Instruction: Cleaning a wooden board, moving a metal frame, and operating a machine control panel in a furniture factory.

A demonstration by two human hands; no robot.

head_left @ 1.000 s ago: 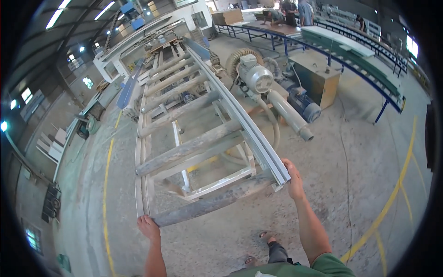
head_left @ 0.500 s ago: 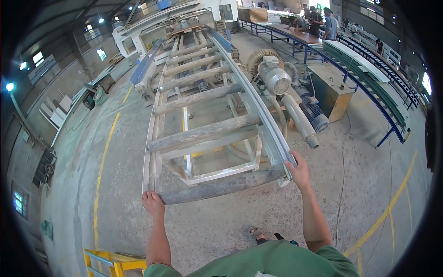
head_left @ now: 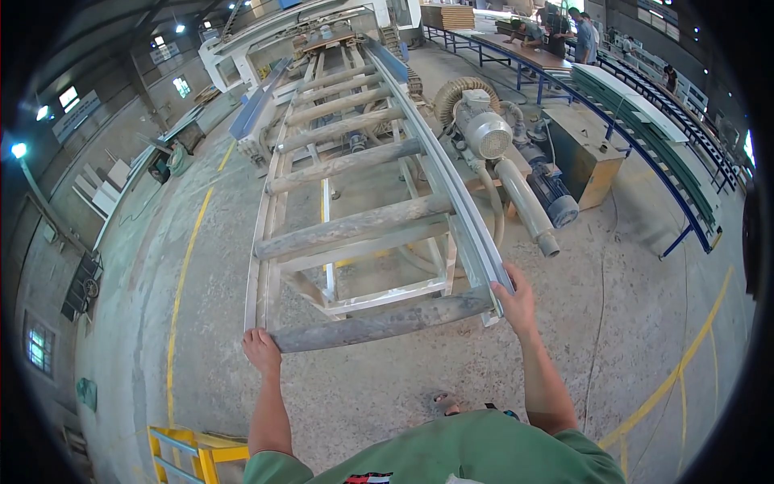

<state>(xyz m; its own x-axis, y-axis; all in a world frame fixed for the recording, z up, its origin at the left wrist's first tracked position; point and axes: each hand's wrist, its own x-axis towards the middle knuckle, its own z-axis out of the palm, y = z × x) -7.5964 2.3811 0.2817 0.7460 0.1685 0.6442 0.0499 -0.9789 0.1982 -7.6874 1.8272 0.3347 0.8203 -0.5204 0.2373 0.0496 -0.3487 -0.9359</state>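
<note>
Left hand [head_left: 262,352] curled over roller frame's [head_left: 355,227] near left corner, right hand [head_left: 517,302] wrapping near right end; probably heavy, stiff; grab rail ends.

A grey motor [head_left: 488,135] is positioned beside a blue motor [head_left: 556,196] and a cabinet [head_left: 601,167]. Beyond, a blue-legged table [head_left: 677,243] supports stacked green panels [head_left: 645,129]. Lower left: yellow stand [head_left: 206,465], near a yellow floor line [head_left: 187,266].
</note>
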